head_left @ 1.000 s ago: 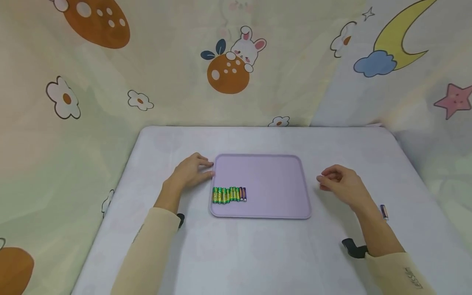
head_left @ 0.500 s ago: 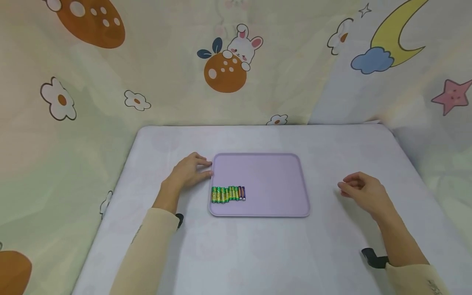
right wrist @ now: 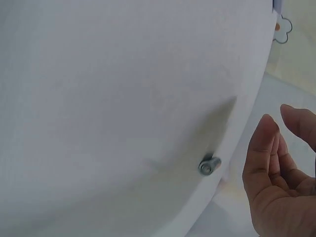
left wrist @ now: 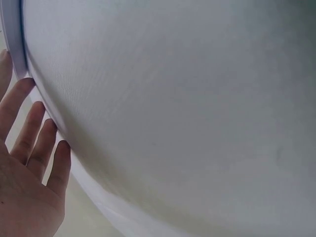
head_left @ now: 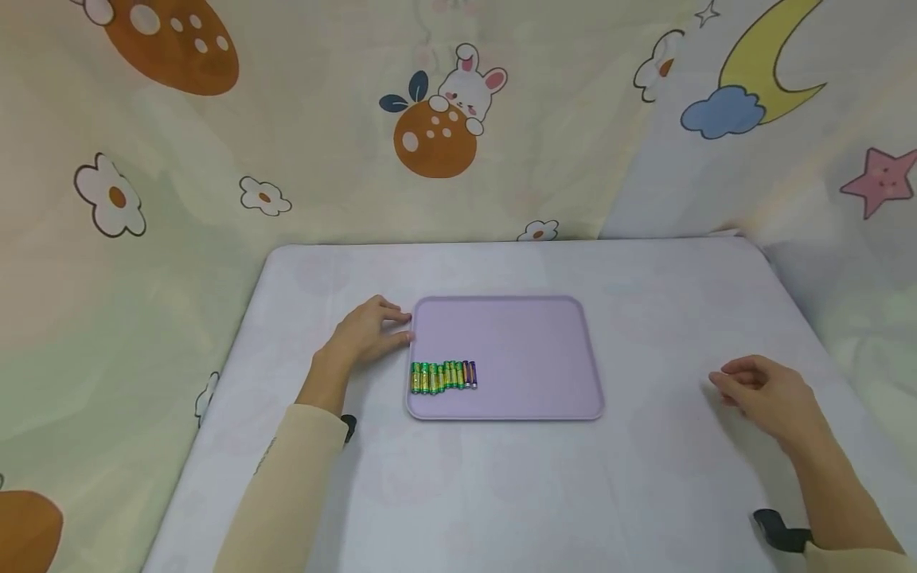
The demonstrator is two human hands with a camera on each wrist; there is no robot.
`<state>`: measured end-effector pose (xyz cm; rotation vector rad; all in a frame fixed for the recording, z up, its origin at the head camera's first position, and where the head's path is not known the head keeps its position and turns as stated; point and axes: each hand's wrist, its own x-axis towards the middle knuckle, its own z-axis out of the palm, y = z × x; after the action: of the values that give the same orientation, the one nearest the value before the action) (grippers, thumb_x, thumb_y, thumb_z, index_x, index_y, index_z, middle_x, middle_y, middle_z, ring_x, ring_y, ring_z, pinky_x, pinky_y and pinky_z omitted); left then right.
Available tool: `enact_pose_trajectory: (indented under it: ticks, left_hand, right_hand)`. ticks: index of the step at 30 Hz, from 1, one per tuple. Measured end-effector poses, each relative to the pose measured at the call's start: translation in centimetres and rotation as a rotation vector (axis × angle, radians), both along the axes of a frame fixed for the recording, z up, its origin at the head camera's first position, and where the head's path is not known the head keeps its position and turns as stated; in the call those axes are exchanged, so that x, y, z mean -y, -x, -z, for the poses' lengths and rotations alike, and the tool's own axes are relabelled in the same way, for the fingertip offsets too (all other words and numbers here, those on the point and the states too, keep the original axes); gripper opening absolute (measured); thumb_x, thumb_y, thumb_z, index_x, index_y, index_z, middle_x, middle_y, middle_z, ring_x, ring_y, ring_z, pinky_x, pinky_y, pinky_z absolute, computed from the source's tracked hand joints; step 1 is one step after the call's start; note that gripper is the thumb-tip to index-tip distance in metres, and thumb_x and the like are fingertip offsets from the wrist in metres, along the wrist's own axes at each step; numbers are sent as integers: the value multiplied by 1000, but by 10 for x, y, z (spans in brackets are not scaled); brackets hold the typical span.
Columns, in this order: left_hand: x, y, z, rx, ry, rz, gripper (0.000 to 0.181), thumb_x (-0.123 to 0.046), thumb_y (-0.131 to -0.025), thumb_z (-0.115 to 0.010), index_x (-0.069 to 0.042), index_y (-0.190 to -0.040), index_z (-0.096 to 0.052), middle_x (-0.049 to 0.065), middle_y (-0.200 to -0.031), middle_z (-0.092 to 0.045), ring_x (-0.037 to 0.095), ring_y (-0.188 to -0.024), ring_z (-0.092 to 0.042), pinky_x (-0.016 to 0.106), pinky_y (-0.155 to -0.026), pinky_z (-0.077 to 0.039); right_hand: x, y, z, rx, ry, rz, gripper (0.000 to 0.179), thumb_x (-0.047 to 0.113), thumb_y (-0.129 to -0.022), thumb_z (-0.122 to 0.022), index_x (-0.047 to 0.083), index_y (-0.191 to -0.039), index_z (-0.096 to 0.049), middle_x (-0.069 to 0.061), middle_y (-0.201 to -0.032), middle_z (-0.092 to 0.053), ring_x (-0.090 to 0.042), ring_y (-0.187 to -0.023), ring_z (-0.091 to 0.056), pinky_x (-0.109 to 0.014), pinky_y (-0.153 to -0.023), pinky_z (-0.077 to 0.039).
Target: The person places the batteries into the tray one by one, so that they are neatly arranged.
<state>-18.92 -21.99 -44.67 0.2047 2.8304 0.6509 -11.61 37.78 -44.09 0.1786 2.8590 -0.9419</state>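
A lilac tray (head_left: 516,342) lies on the white-covered table. Along its lower left stands a tight row of batteries: several green ones (head_left: 433,378), then two slimmer purple ones (head_left: 469,375) at the row's right end. My left hand (head_left: 361,333) rests at the tray's left edge, thumb and fingertips right at the rim. In the left wrist view, its fingers are spread beside the rim. Off to the right of the tray, my right hand (head_left: 770,395) hovers with thumb and fingers loosely bent and nothing between them. The right wrist view shows a single battery (right wrist: 209,165) on the cloth near this hand; in the head view it is hidden.
The white tablecloth (head_left: 501,493) runs to the table's rounded far corners. Behind and at the sides hangs a printed curtain (head_left: 322,119) with rabbit, flower and moon patterns. A black strap (head_left: 781,532) sits on the right wrist.
My right hand has moved right and toward the body, away from the tray. The loose battery on the right has passed out of sight behind it. My left hand, the tray and the battery row stay put.
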Motion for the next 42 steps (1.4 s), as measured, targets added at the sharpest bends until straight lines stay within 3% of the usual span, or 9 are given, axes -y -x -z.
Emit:
enact_pose_trajectory:
  ticks: [10,16,19,25,31,35,42]
  left_hand:
    - [-1,-3,2,8,-8,-3,51,-47,-95,-71,-19,-137,-68,6,-143,-54,34,-137,-49,57,-114,-40]
    - [-1,-1,-2,-26,-6,8,51,-46,-95,-71,-17,-137,-68,8,-143,-55,36,-136,-49,59,-112,-41]
    - [1,-1,-2,-26,4,1,50,-46,-95,-71,-18,-137,-68,8,-143,-54,36,-136,-49,59,-112,-41]
    - [1,-1,0,-17,-4,17,50,-45,-96,-70,-16,-137,-68,10,-143,-54,37,-137,-49,59,-113,-39]
    - [-1,-3,2,-15,3,14,50,-46,-95,-70,-17,-137,-68,8,-144,-54,36,-137,-49,58,-113,-40]
    - [-2,-4,1,-21,-9,10,50,-46,-95,-71,-17,-136,-69,9,-143,-55,36,-137,-49,58,-113,-40]
    - [-2,-4,1,-26,-11,19,50,-44,-96,-71,-16,-136,-68,10,-143,-55,37,-136,-49,58,-113,-40]
  right_hand:
    - [-30,-10,3,12,-94,88,56,46,-98,-66,-6,-120,-62,-14,-91,-74,-1,-68,-59,-24,-53,-47]
    - [-42,-10,4,32,-164,133,60,49,-97,-67,-7,-119,-62,-28,-104,-69,-34,-86,-63,-30,-58,-42]
    - [-43,-10,4,74,-142,112,64,53,-97,-65,-6,-121,-62,-30,-108,-67,-42,-95,-60,-32,-61,-41]
    - [-45,-9,8,112,-161,76,65,52,-97,-66,-9,-119,-61,-24,-99,-69,-41,-92,-61,-34,-62,-42]
    - [-41,-4,12,78,-203,51,48,35,-95,-71,-9,-112,-64,-18,-88,-71,-37,-84,-63,-30,-58,-42]
    - [-33,-1,10,48,-175,29,42,30,-96,-70,-9,-110,-66,-20,-91,-71,-35,-83,-64,-28,-58,-43]
    - [-8,5,6,78,-70,37,52,38,-100,-65,-10,-120,-64,-21,-100,-71,-37,-94,-63,-32,-66,-44]
